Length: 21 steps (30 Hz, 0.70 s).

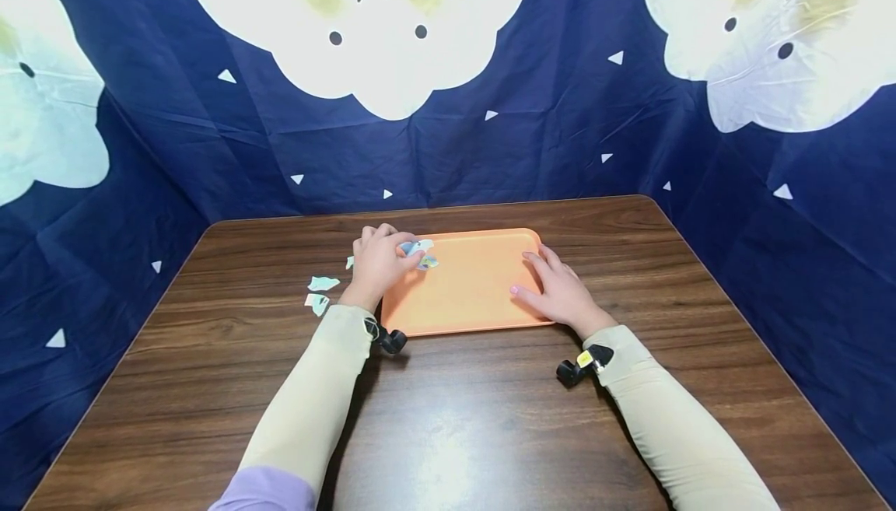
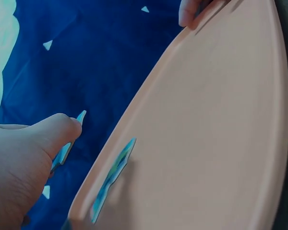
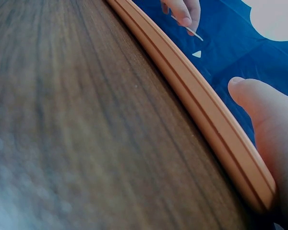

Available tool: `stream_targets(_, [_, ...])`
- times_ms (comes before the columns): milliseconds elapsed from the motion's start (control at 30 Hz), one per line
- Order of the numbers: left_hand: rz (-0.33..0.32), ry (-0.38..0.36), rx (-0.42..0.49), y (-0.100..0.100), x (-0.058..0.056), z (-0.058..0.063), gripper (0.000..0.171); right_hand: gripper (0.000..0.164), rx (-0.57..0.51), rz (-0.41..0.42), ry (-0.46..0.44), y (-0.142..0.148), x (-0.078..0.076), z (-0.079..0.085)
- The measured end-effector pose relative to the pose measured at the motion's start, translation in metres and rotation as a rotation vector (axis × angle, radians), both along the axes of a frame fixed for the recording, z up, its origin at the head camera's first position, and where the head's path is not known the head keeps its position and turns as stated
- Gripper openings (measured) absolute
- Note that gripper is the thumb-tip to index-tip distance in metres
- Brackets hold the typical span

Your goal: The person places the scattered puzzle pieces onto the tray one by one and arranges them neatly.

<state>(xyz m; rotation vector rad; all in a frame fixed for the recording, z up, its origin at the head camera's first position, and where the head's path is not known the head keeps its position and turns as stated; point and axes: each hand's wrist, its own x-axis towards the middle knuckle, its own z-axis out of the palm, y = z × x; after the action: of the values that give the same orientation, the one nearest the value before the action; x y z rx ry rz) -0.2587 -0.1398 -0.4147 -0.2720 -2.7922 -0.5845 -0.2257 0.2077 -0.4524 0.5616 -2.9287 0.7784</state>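
My left hand (image 1: 381,260) pinches a flat, irregular blue-and-white piece (image 1: 418,246) between thumb and fingers, above the left part of an orange tray (image 1: 476,281). In the left wrist view the held piece (image 2: 65,153) shows edge-on behind the thumb. Below it, a second colourful piece (image 1: 428,262) lies on the tray near its rim. My right hand (image 1: 560,293) rests at the tray's right edge, fingers relaxed and thumb stretched over the tray. In the right wrist view the thumb (image 3: 259,103) stands out straight.
Left of the tray, on the brown wooden table (image 1: 448,402), lie a pale green piece (image 1: 323,284) and another with a dark mark (image 1: 318,303). Part of one more piece (image 1: 349,262) shows beside the left hand. A dark blue cloth (image 1: 448,153) with white clouds hangs behind.
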Motion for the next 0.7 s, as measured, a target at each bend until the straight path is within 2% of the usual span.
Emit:
stream_targets(233, [-0.039,0.014,-0.027,0.018,-0.003,-0.003,0.036,0.081,0.003,-0.001,0.008,0.000,-0.001,0.000])
stream_targets(467, [-0.067,0.030,-0.096,0.031,-0.008,-0.009,0.041,0.081,0.002,-0.003,0.001,-0.001,0.001,0.002])
stream_targets(700, [-0.061,0.032,-0.120,0.040,-0.011,-0.017,0.039,0.082,0.008,-0.004,0.004,0.000,-0.001,-0.002])
